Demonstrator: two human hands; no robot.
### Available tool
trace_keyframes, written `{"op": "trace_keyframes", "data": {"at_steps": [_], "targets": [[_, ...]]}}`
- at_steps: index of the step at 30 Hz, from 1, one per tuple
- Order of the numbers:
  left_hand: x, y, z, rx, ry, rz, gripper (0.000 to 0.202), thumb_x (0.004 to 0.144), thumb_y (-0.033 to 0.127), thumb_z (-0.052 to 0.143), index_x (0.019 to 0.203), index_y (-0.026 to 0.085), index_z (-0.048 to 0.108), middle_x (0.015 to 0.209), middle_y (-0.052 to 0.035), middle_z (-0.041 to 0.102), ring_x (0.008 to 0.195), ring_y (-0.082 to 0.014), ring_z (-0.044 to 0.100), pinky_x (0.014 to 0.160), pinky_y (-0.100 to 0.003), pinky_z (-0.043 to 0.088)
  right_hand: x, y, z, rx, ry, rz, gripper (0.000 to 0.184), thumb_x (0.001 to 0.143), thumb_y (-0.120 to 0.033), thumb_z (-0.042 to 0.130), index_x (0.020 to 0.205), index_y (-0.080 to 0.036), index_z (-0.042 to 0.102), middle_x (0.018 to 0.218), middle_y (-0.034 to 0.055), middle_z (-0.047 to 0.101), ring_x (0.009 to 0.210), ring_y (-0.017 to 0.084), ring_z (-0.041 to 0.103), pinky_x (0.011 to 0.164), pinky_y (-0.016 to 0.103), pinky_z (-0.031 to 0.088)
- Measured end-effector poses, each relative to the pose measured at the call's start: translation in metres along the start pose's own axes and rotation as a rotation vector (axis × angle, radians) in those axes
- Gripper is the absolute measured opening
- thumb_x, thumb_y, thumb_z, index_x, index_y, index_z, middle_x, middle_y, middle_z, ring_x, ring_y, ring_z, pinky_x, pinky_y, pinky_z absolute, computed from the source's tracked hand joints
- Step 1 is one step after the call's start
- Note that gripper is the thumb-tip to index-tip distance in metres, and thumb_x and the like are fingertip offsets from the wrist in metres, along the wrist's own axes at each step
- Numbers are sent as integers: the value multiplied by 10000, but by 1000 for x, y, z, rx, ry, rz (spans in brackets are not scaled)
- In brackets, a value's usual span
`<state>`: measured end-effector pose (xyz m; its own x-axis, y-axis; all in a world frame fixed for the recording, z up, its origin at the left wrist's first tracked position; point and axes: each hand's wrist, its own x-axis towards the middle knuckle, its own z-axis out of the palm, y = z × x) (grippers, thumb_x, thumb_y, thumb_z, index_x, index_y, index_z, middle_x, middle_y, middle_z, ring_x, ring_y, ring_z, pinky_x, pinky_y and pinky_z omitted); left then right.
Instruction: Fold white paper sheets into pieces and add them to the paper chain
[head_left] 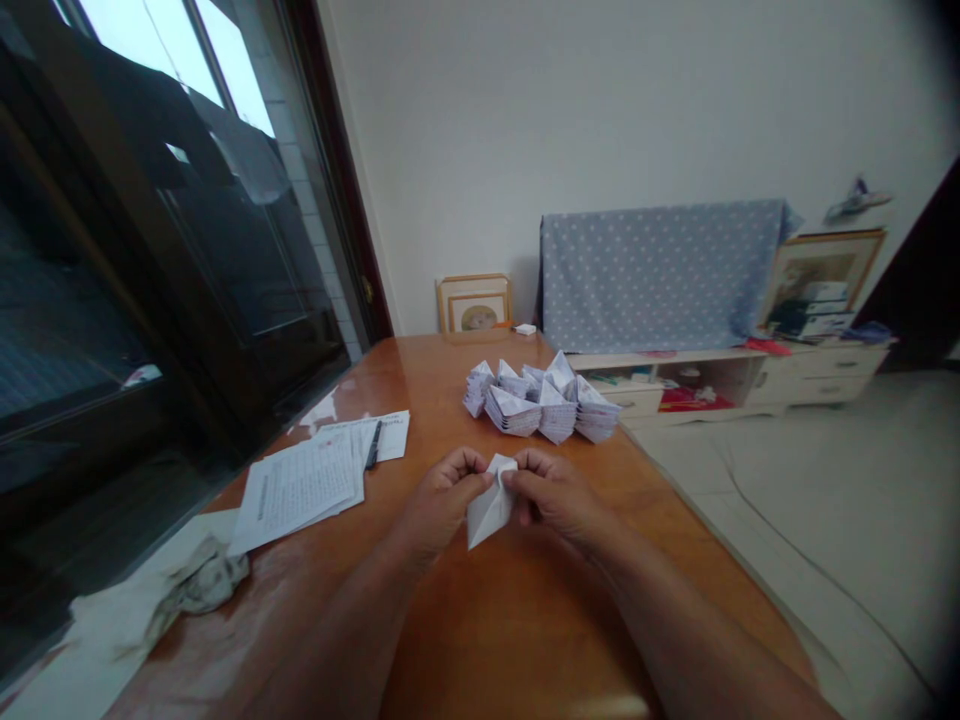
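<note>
Folded paper being pinched by closed fingertips of left hand and right hand, long axis hanging below them.

A white folded paper piece is pinched upright above the table.

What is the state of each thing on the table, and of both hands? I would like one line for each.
left hand: closed, pinching the folded paper near its top.
right hand: closed, pinching the same paper.
folded paper: partly folded, held between both hands.
paper stacks: folded, piled close together.
printed sheets: flat, overlapping.
pen: lying on the sheets.
cloth: crumpled.
</note>
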<state>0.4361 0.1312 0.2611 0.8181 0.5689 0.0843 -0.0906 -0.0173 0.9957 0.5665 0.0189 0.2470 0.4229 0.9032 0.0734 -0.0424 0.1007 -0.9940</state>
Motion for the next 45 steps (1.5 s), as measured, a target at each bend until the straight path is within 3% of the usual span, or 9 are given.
{"op": "trace_keyframes", "data": {"at_steps": [14,21,26,33,37,41,45], "targets": [[-2,-4,0,29,-76,45,94,813,242,653,822,177,585,787,27,587,745,-125,528,725,-238,384,7,12,1,-114,159,-51,119,774,-281,604,708,-198,549,501,-69,492,409,84,426,400,207,318],[-1,-3,-1,12,-81,21,135,789,268,694,822,179,598,776,24,600,724,-130,539,714,-242,389,7,11,0,-149,173,-75,158,781,-305,627,692,-196,554,504,-63,499,425,85,438,414,207,315],[-1,-2,-2,-8,-67,50,127,785,259,697,823,175,610,834,5,620,789,-147,560,751,-254,401,6,10,-2,-113,102,-39,206,805,-360,623,705,-206,529,508,-64,500,421,93,445,410,214,308],[-2,-2,-2,53,-104,98,103,816,252,676,842,169,621,879,-15,628,842,-164,563,787,-268,408,9,15,-5,-268,158,-168,207,795,-338,647,683,-194,549,551,-57,502,484,91,438,448,220,303],[-3,1,0,4,-77,46,133,798,277,689,834,174,613,827,2,617,788,-151,558,752,-256,404,7,11,-4,-204,125,-151,252,821,-383,630,674,-202,534,514,-62,481,466,95,424,443,224,297],[-1,1,2,8,-43,23,147,780,290,681,809,178,590,760,25,583,712,-128,524,696,-240,384,5,6,-4,-205,120,-139,188,808,-319,613,681,-199,546,526,-51,516,476,99,454,453,223,312],[0,-1,1,-1,-16,12,211,729,209,687,884,194,545,794,29,588,737,-128,545,699,-236,393,3,1,-6,-122,73,-10,191,857,-332,498,727,-203,550,521,-19,578,454,120,497,427,230,317]]}}
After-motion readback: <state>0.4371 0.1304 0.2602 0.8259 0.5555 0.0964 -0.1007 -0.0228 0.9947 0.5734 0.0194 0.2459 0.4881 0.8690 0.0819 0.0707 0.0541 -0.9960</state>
